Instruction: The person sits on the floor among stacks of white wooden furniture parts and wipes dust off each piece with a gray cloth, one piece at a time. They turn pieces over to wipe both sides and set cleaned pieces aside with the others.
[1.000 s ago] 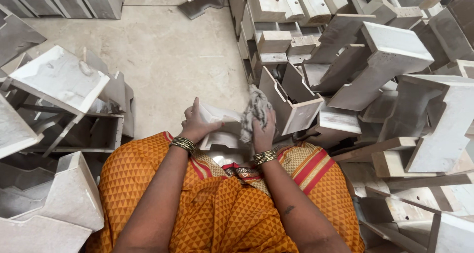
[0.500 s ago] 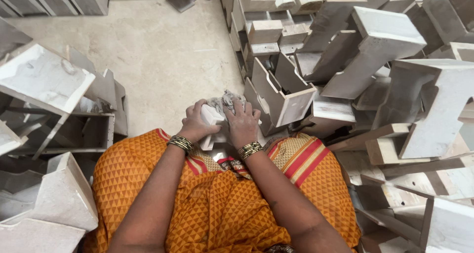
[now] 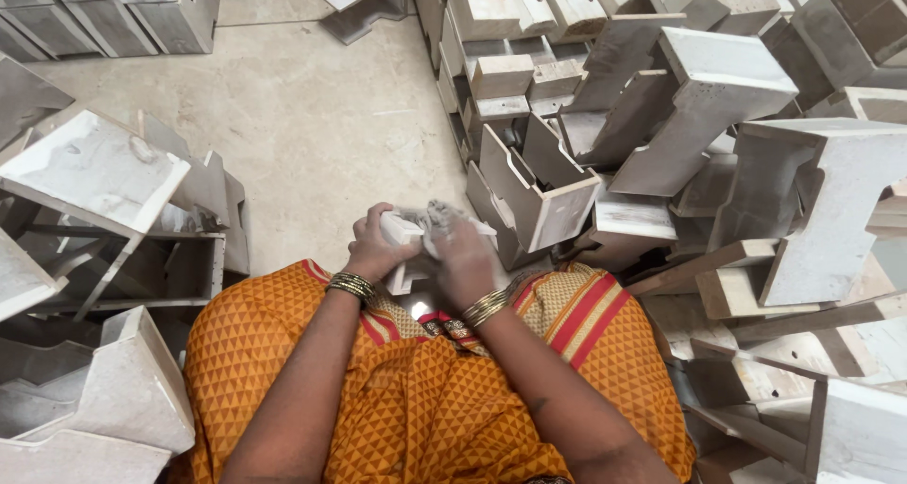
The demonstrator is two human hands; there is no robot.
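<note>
Pale stone floor (image 3: 312,135), dusty and bare in the middle, hemmed by white pieces on both sides. At the centre, left hand (image 3: 375,251) curled around a small white angular wooden piece (image 3: 404,241), gripping its left end and steadying it above an orange patterned lap (image 3: 416,399). Right hand (image 3: 463,257) closed over a crumpled grey cloth (image 3: 436,216), pressing it flat against the top of the same piece. Gold bangles on both wrists, close to the work.

Possible trouble, as a judgement: the piece held from one end only, so hard rubbing could twist it loose and drop it onto the lap or floor; sharp corners could catch the cloth or scrape a knuckle; the leaning pile just to the right could slide if nudged by an elbow.

Further out, an open white wooden box frame (image 3: 539,186) just beyond the hands, then a jumbled heap of white bracket-shaped blocks (image 3: 718,97) along the right. To the left, stacked white slab-topped stands (image 3: 94,168) with grey undersides.
</note>
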